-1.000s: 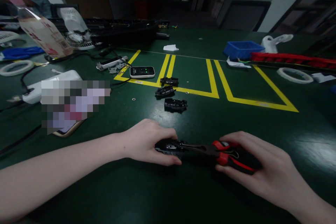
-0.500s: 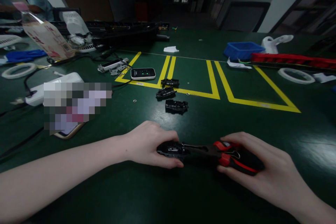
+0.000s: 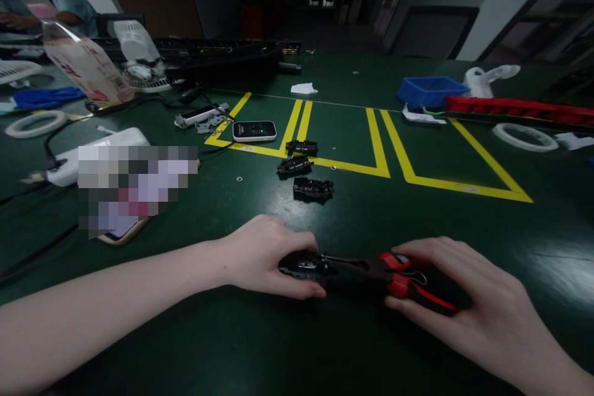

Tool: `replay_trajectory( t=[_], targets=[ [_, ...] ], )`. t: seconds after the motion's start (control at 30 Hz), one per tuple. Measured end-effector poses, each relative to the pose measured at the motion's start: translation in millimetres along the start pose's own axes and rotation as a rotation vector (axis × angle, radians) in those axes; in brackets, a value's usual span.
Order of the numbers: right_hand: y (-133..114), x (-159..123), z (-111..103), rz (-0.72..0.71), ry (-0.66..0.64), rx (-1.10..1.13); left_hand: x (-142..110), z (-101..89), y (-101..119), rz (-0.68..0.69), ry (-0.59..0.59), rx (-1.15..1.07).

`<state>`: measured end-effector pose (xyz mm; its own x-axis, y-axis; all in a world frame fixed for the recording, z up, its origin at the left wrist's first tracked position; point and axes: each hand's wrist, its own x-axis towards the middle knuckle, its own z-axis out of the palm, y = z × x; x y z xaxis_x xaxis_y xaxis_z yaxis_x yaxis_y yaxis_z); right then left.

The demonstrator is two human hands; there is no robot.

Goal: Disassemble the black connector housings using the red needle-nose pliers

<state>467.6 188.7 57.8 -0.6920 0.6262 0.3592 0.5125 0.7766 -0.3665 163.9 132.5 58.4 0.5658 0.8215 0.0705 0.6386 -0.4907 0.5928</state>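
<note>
green tabletop (image 3: pixel 223 346), hands (image 3: pixel 266 255) closed round part (image 3: pixel 304 265), pliers (image 3: pixel 398 283)

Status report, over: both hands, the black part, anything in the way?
Left hand gripping black part. Right hand holding red-and-black pliers, nose at the part. Three more black parts lie beyond, apart from both hands.

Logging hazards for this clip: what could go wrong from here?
1. The pliers in the right hand reach the black part close to the left hand, so a slip might pinch its fingers.
2. Under a hard pull, the part could slip free or crack.
3. The small rings lying loose on the table might get knocked away.
</note>
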Motion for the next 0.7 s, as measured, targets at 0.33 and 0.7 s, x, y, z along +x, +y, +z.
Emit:
replay_trajectory(
  t=[0.33, 0.7],
  targets=[
    [-1.7, -1.4, 0.2, -0.011, -0.041, -0.015, -0.1, 0.8, -0.2, -0.003, 0.005, 0.01],
    [-8.4, -5.9, 0.5, 0.086, -0.014, 0.06, 0.3, 0.1, -0.8, -0.002, 0.0, -0.003]
  ],
)
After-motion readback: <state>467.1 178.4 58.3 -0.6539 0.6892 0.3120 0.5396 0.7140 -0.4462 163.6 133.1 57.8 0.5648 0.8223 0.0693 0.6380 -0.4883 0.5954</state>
